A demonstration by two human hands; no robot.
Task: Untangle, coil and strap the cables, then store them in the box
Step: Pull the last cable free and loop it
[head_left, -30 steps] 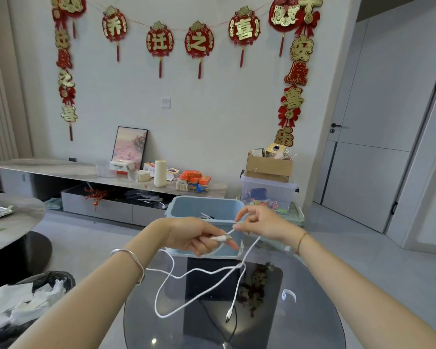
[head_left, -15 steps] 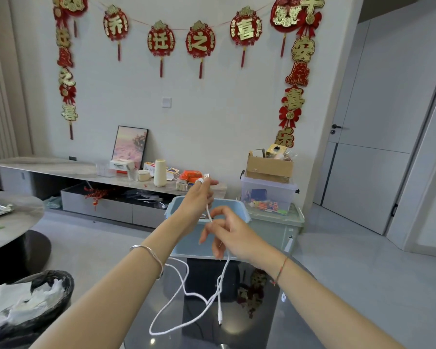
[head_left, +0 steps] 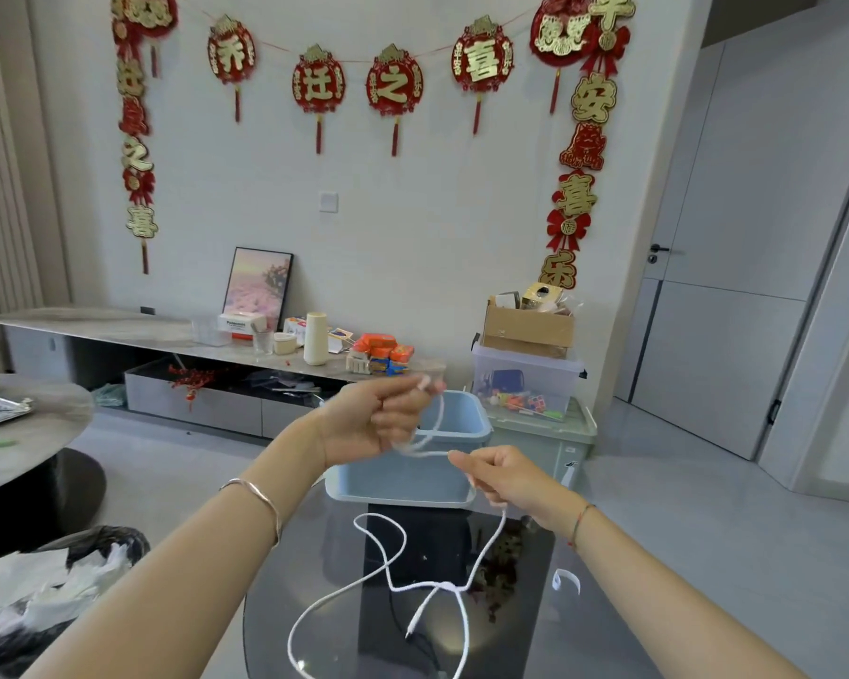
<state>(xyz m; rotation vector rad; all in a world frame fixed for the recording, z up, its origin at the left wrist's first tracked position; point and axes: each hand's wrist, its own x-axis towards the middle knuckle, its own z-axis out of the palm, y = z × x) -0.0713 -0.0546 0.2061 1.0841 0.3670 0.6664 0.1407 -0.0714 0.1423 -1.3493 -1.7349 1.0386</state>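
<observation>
A long white cable (head_left: pixel 397 548) hangs between my hands and trails in loops over the round glass table (head_left: pixel 285 605); its small plug lies near the table's middle. My left hand (head_left: pixel 381 419) is raised above the light blue box (head_left: pixel 403 477) and pinches one end of the cable at the fingertips. My right hand (head_left: pixel 503 477) is lower, at the box's right front corner, closed around the cable, which runs down from it. A short stretch of cable spans from hand to hand, blurred.
A white strap (head_left: pixel 565 579) lies on the glass at the right. Behind the box stand a green-lidded bin (head_left: pixel 550 433) and stacked storage boxes. A bin with crumpled paper (head_left: pixel 45 585) is at lower left, a round stone table (head_left: pixel 16 433) at left.
My left hand stayed raised with the cable end while my right hand slid down and to the right along the cable. The hanging loops shifted on the glass.
</observation>
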